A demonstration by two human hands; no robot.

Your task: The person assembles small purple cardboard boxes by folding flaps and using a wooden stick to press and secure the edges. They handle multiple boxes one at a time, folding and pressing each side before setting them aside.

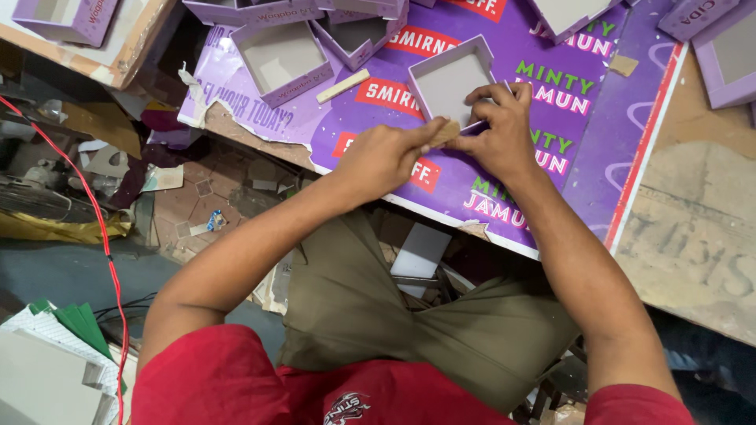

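**Lavender box tray – edge work under way, several more trays around it**

Lavender box tray [450, 83] sits open side up on the purple printed sheet [504, 181] that covers the workbench [693, 236], just ahead of both hands. Its grey inside is bare and empty.

We see the right hand [504, 130] on the tray's near corner, fingers curled together over the rim and pressing it down. The left hand [382, 157] comes in from the side with a small brown cardboard block [445, 132] pinched between thumb and fingertips; the block's far end touches the tray's near edge, right beside the right hand's fingers.

Status, as far as the view shows:
- This tray's walls look already covered in lavender paper. We judge the block is rubbing the wrap down along the near edge – so a finishing pass, not a start.
- Whether the other edges are done, we cannot tell; the right hand hides part of the rim.
- Other open trays [283, 59] of the same colour lie further back on the sheet, well apart from the hands. Done or waiting – not clear from here.
- A pale wooden stick [342, 85] lies loose between two of them, untouched.

Paper scraps litter the floor [197, 212] below the bench edge.
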